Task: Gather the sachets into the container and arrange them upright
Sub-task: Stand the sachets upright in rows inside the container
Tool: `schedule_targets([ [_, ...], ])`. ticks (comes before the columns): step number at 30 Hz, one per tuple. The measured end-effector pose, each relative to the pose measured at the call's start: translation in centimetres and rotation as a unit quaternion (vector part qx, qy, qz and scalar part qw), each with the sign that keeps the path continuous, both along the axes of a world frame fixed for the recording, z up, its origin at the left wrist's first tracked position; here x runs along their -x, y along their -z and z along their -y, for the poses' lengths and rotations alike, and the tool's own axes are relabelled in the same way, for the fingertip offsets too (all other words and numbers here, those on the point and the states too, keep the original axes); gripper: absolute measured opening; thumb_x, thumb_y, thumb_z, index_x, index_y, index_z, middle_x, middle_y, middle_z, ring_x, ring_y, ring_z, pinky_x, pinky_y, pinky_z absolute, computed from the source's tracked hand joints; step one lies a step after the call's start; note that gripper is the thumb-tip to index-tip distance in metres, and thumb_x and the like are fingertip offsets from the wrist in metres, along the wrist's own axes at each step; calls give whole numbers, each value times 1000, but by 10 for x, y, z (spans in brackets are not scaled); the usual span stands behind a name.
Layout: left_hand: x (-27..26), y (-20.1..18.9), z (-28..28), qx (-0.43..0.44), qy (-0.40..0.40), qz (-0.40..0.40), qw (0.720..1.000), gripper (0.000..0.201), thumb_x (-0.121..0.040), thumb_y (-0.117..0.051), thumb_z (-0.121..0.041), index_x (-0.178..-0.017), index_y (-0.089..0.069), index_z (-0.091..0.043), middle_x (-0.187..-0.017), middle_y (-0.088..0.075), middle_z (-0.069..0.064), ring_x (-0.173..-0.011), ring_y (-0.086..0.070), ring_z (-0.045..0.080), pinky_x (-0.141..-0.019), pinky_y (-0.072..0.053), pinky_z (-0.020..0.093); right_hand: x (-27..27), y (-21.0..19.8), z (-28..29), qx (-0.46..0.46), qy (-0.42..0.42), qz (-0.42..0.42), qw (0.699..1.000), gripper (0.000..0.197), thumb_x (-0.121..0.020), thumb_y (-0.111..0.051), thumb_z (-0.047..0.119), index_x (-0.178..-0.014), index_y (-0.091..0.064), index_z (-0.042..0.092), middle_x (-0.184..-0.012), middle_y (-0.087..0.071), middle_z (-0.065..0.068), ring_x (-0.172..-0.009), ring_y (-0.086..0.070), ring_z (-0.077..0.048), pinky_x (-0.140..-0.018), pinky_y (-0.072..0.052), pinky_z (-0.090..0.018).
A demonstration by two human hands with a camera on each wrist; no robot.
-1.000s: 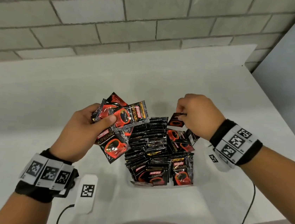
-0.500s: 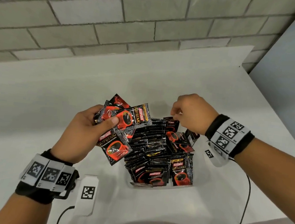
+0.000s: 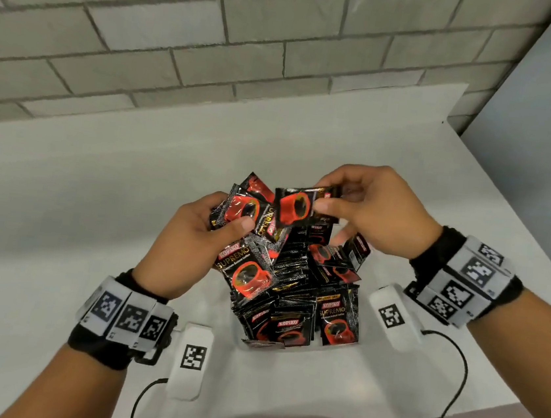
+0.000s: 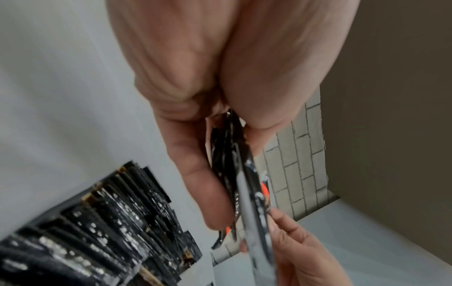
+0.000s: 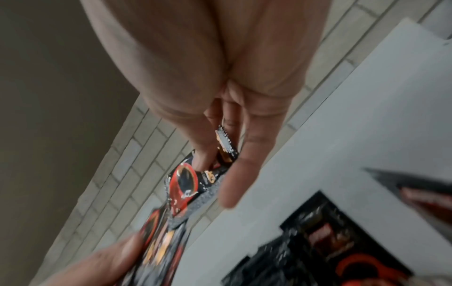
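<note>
A fanned bunch of sachets [image 3: 247, 233] is gripped in the left hand [image 3: 191, 244], thumb pressed on top, fingers curled underneath; bunch is held above the left edge of the container [image 3: 299, 347], not in it. One single sachet [image 3: 296, 207] is pinched betw. thumb and fingers of the right hand [image 3: 373, 209], just beside the bunch and overlapping it. Whether it's being pulled out or added can't be told from the pics.

The container is packed w/ upright sachets [image 3: 290, 279] in rows; a few on the right side [image 3: 337, 260] are seen tilted, not straight. Table [image 3: 62, 201] around it shows no loose sachets.

Risks, as judged:
- Bunch is splayed, so a slippery foil pack could be dropped if the thumb is eased while the single one is slid.
- Rows look tight; if a pack is forced in, neighbours could be bent or knocked over.
- Tilted ones at right may be left leaning if not squared up.
</note>
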State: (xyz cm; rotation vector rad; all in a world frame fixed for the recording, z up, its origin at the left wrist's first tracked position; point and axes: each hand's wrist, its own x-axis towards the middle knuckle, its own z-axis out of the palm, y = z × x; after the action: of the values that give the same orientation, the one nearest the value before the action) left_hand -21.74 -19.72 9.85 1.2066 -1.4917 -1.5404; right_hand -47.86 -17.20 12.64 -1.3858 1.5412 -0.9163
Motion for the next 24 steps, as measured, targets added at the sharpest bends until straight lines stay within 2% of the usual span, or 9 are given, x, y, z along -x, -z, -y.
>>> schedule_targets([
  [2, -9, 1, 0, -4, -21, 1, 1000, 22, -93, -68, -14, -115, -69, -12, -101, -79, 9, -91, -77, 30, -72, -63, 37, 16, -2, 3, 9, 44, 2, 999, 21, -82, -82, 9, -100, -72, 12, -96, -70, -17, -71, -73, -39, -58, -61, -53],
  [4, -18, 2, 1, -11, -47, 0, 999, 21, -94, -67, -14, -115, -69, -12, -100, -78, 11, -89, -77, 31, -68, -64, 36, 32, -3, 6, 22, 65, -83, 994, 25, -75, -87, 9, -94, -73, 15, -86, -71, -12, -62, -73, -31, -55, -62, -45],
  [7, -28, 3, 1, -20, -65, 8, 998, 18, -95, -66, -13, -113, -69, -14, -101, -78, 12, -89, -77, 32, -70, -65, 42, 40, 6, 10, 22, 5, -274, 961, 23, -73, -88, 17, -89, -72, 18, -79, -73, 1, -62, -69, -14, -70, -59, -35],
  [9, -31, 4, 0, -20, -67, 12, 997, 18, -95, -66, -13, -113, -69, -14, -100, -79, 12, -89, -77, 31, -71, -65, 42, 33, 16, 12, 27, -43, -343, 938, 19, -80, -83, 17, -95, -73, 17, -84, -73, 1, -71, -64, -13, -75, -54, -31],
  [14, -32, 7, -2, -13, -53, 24, 998, 18, -94, -68, -16, -112, -69, -14, -98, -79, 9, -87, -78, 29, -69, -64, 38, 17, 37, 20, 53, -116, -415, 901, 14, -87, -67, 7, -98, -73, 15, -89, -62, 0, -81, -57, -20, -75, -49, -33],
  [18, -33, 8, -2, -9, -47, 31, 998, 20, -94, -68, -16, -113, -69, -14, -97, -79, 8, -85, -78, 27, -68, -64, 37, 13, 43, 25, 32, -133, -433, 891, 8, -86, -72, 10, -90, -67, 16, -81, -59, 5, -77, -54, -16, -71, -46, -30],
  [20, -32, 9, -1, -13, -44, 25, 999, 20, -93, -68, -16, -114, -69, -14, -97, -79, 9, -86, -78, 27, -70, -64, 39, 11, 45, 27, 27, -135, -423, 896, 13, -85, -75, 13, -85, -62, 18, -79, -60, 5, -75, -56, -16, -68, -47, -30],
  [24, -27, 7, 0, -16, -35, 20, 999, 23, -93, -68, -16, -115, -68, -13, -98, -79, 9, -86, -78, 27, -67, -63, 34, 10, 48, 33, 30, -144, -438, 887, 9, -89, -74, 22, -94, -72, 15, -85, -55, 5, -81, -49, -14, -72, -39, -28],
])
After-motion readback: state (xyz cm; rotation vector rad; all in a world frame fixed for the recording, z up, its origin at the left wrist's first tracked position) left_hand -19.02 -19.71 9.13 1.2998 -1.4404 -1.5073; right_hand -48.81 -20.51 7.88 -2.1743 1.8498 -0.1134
